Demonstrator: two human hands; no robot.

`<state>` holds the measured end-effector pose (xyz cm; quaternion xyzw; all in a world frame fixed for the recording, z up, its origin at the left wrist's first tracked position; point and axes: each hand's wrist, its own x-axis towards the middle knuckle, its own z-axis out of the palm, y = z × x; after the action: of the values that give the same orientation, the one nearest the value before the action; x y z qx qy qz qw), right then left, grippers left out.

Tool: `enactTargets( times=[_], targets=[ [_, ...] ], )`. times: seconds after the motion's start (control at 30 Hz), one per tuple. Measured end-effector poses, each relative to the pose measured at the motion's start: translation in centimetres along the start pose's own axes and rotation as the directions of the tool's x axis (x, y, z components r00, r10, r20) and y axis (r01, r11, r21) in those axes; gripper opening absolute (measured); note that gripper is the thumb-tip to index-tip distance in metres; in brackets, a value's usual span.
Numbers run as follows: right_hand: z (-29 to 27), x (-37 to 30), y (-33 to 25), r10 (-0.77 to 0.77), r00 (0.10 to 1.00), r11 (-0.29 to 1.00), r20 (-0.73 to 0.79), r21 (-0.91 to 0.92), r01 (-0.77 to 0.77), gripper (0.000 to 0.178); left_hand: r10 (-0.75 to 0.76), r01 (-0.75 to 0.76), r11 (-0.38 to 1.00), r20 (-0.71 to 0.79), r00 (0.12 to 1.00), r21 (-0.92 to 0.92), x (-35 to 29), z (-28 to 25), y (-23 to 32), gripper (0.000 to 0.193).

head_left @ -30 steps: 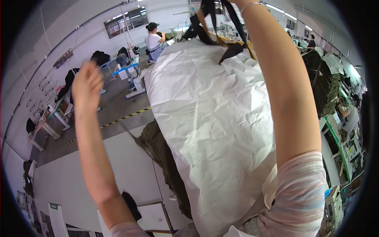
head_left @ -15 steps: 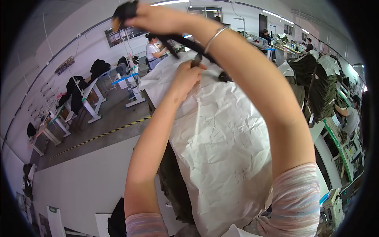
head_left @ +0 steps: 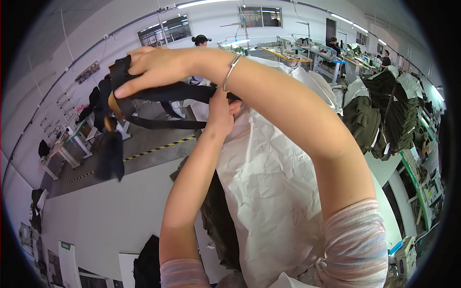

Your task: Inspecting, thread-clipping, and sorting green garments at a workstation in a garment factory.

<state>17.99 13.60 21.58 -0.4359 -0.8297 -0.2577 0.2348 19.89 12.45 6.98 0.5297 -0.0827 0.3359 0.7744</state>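
My right hand (head_left: 156,68), reaching across to the upper left, grips a bundle of black fabric strap (head_left: 122,72). A yellow-brown piece (head_left: 113,106) shows at the bundle's edge, and a blurred dark end dangles below it. Two lengths of strap stretch from there toward my left hand (head_left: 222,114), which is closed on them near the far end of the paper. My right forearm passes above the left hand and hides part of its grip. Crumpled white paper (head_left: 269,192) with pencil scribbles lies beneath my arms, over dark olive fabric (head_left: 218,216).
Piles of dark olive garments (head_left: 389,110) stand at the right. A pale panel (head_left: 110,206) spans the lower left, with a yellow-black floor stripe (head_left: 158,146) beyond it. Sewing tables line the room, and a person in a dark cap (head_left: 200,41) is at the back.
My right hand has swung down and to the left, pulling the black strap out to the left of my left hand. The left hand has lowered slightly. The view has shifted a little.
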Motion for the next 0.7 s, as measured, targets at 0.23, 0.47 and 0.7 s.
enactTargets(
  times=[0.23,0.47,0.7],
  targets=[
    [-6.8,-4.0,2.9,0.449,0.756,0.893,0.475,-0.259,-0.368,0.038,0.041,-0.037,0.999,0.174,0.984,-0.022,-1.1,-1.3,2.9,0.021],
    [-7.6,-13.1,-0.3,0.293,0.934,0.93,0.206,0.167,-0.329,0.018,-0.029,0.039,0.996,-0.131,0.991,0.074,-2.8,1.2,4.7,0.023],
    [-6.1,-16.2,-0.5,0.248,0.962,0.969,-0.119,0.036,-0.245,0.011,-0.107,0.084,0.99,0.216,0.971,0.112,-2.3,0.0,5.0,0.027]
  ],
)
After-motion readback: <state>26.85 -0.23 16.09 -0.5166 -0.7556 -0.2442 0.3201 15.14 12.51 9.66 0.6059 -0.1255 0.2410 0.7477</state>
